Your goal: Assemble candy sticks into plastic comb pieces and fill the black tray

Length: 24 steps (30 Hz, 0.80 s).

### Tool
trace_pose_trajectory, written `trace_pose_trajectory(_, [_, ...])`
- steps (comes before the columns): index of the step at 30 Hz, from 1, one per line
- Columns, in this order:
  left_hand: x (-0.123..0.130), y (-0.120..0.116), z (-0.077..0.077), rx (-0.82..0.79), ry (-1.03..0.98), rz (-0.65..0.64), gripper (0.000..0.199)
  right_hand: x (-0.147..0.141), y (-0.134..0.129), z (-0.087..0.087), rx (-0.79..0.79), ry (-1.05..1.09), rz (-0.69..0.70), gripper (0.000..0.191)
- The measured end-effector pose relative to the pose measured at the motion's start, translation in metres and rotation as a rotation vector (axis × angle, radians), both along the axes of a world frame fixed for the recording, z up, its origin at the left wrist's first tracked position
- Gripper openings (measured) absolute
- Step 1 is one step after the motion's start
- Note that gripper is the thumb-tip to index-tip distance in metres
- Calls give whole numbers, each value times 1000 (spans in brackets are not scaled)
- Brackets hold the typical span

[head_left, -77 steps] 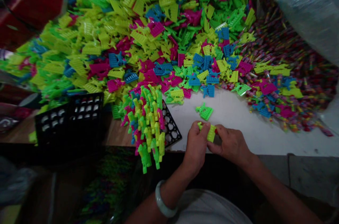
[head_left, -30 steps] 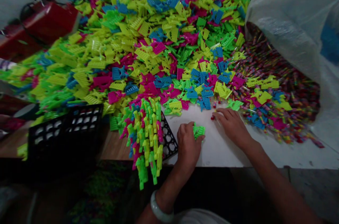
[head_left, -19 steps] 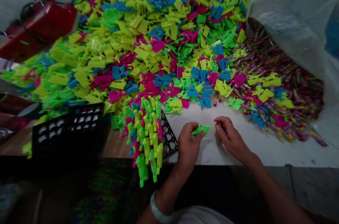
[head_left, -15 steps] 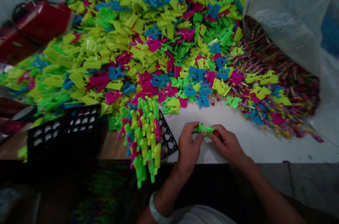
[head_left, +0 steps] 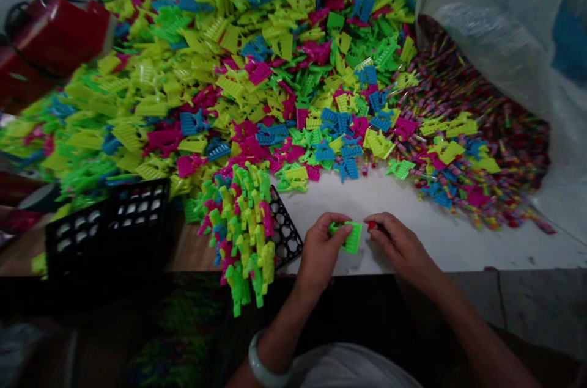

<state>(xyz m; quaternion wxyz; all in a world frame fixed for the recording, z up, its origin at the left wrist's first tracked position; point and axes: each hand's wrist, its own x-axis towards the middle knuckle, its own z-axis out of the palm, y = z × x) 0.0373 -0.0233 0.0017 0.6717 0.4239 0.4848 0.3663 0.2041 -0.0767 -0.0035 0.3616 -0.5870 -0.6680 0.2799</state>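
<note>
Between the thumb and fingers of my left hand [head_left: 320, 248] is a green plastic piece [head_left: 352, 237] with a flat ribbed end facing right. A small red piece [head_left: 371, 225], too small to name exactly, is pinched in the fingertips of my right hand [head_left: 400, 246]. A narrow gap separates the two pieces, above the white tabletop [head_left: 380, 195]. Left of my hands, a black tray with holes [head_left: 288, 235] carries several upright plastic pieces [head_left: 245, 217] in green, yellow, pink and blue.
A large heap of bright plastic pieces [head_left: 238, 82] covers the back. At right, a white plastic bag [head_left: 495, 9] lies open over small wrapped sticks [head_left: 495, 125]. More black trays [head_left: 107, 214] and a red machine [head_left: 55, 36] are at left.
My hands have moved slightly apart. The green piece has turned so its flat ribbed end shows, and the red piece is now clear of it in my right hand.
</note>
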Motion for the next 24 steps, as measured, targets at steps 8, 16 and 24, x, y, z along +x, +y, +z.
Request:
trace_pose_trajectory(8, [2,-4,9,179,150,-60,12,-1,5,-4,97,-33,77,23])
trace_pose_trajectory(16, [3,-4,10,167,182,-57,14,-1,8,-10,175,-78,43,24])
trace_pose_trajectory(24, [7,-9,3,246,258,-8,7,-8,1,-5,166,-125,106,34])
